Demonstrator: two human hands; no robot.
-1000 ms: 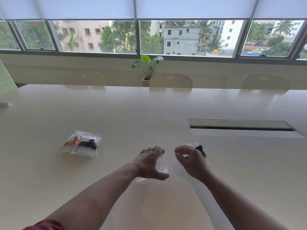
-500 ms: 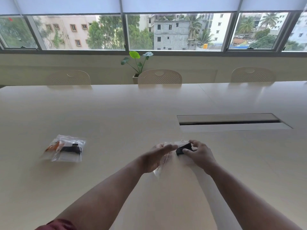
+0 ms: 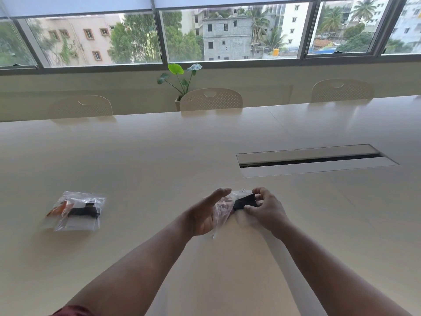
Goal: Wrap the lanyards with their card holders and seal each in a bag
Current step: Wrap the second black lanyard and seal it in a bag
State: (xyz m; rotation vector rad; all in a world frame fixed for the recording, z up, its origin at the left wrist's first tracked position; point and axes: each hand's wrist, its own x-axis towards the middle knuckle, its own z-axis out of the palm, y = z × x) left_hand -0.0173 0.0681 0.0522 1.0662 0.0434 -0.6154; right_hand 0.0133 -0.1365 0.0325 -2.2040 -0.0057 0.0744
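**Second lanyard bundle going into its bag**

The black wrapped lanyard (image 3: 245, 202) sits at the middle of the table, pinched between thumb and fingertips of the right hand (image 3: 265, 208). At its 9 o'clock the left hand (image 3: 205, 214) holds the clear bag (image 3: 220, 213); the fingers look mostly straight along the plastic, and I can't tell how the thumb is gripping behind it. A second ago the hands were apart with the bundle barely visible behind the right one; now they've closed together and the bundle is at the bag's mouth, so my guess is insertion is happening and sealing comes next. Way out at 9 o'clock on the table (image 3: 159, 156), the finished bag (image 3: 76, 210) lies flat with an orange and a black lanyard inside. The cable slot (image 3: 312, 160) is at 1 o'clock.
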